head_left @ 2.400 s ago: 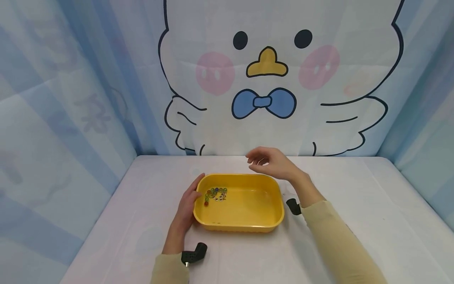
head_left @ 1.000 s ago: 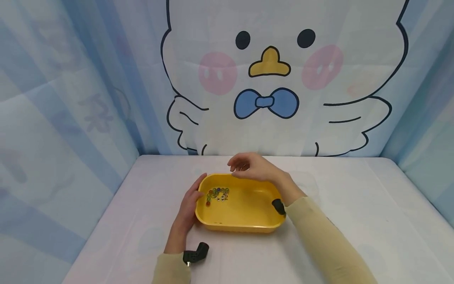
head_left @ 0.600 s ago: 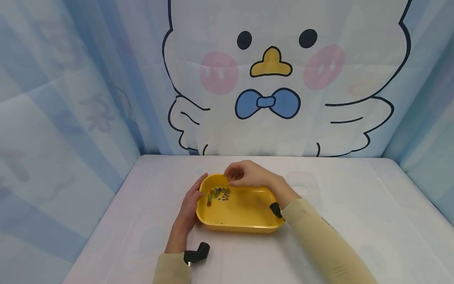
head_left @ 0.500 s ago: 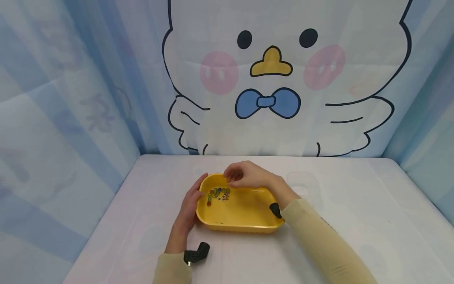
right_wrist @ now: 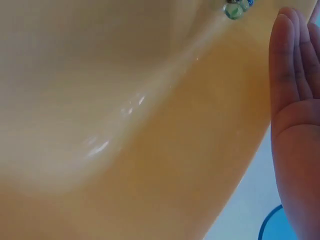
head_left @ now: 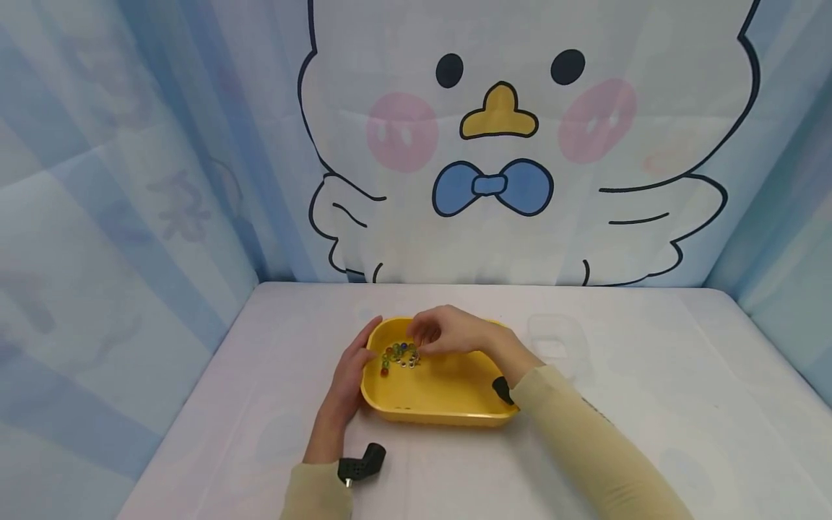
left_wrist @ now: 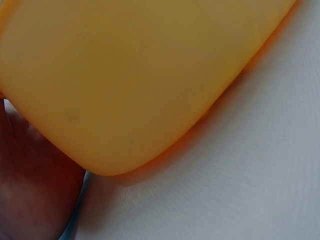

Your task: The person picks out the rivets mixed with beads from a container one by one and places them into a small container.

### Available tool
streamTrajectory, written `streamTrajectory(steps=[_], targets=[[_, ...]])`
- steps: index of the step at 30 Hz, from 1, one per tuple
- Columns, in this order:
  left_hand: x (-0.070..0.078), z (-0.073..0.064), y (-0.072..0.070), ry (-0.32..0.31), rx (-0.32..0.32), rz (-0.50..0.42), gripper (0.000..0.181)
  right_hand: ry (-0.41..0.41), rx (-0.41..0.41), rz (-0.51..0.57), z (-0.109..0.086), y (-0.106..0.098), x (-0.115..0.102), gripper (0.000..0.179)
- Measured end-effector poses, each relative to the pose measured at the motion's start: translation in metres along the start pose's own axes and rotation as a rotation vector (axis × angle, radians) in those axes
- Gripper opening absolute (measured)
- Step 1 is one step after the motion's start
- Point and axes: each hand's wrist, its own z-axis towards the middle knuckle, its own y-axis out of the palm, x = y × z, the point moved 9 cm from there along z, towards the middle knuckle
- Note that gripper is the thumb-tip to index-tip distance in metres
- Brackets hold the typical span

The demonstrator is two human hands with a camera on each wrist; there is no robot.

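A shallow yellow tray (head_left: 442, 393) sits on the table, its outer wall filling much of the left wrist view (left_wrist: 130, 90). My left hand (head_left: 344, 379) holds the tray's left side, with the thumb over the rim. Inside, toward the left end, lie several coloured glass marbles (head_left: 390, 355) and a few small silvery pieces (head_left: 407, 363) too tiny to identify. My right hand (head_left: 451, 331) reaches over the far rim, fingertips just right of the marbles. In the right wrist view its fingers (right_wrist: 283, 55) look fairly straight beside some marbles (right_wrist: 233, 10); nothing shows in them.
A see-through plastic container (head_left: 557, 336) stands on the pale table (head_left: 650, 404) right of the tray, partly behind my right forearm. A curtain (head_left: 494, 245) with a cartoon bird hangs behind the table's back edge.
My right hand has come from behind the tray leftward, then down inside it, close to the marbles. The clear container has come into view behind the arm. My left hand keeps its hold.
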Motion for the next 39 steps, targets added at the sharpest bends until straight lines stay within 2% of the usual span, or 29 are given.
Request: streamTrajectory(steps=[8, 21, 30, 39], targets=[[0.001, 0.0, -0.002, 0.006, 0.002, 0.013, 0.067, 0.006, -0.056, -0.04, 0.003, 0.008, 0.003, 0.025], [0.001, 0.0, -0.001, 0.0, -0.005, -0.01, 0.067, 0.112, -0.12, -0.066, 0.004, 0.019, 0.013, 0.022], [0.0, 0.0, -0.002, 0.017, -0.018, -0.003, 0.067, 0.09, -0.145, -0.12, 0.007, 0.025, 0.014, 0.018], [0.0, 0.0, 0.0, 0.003, -0.016, -0.003, 0.067, 0.093, -0.131, -0.105, 0.007, 0.025, 0.011, 0.016]])
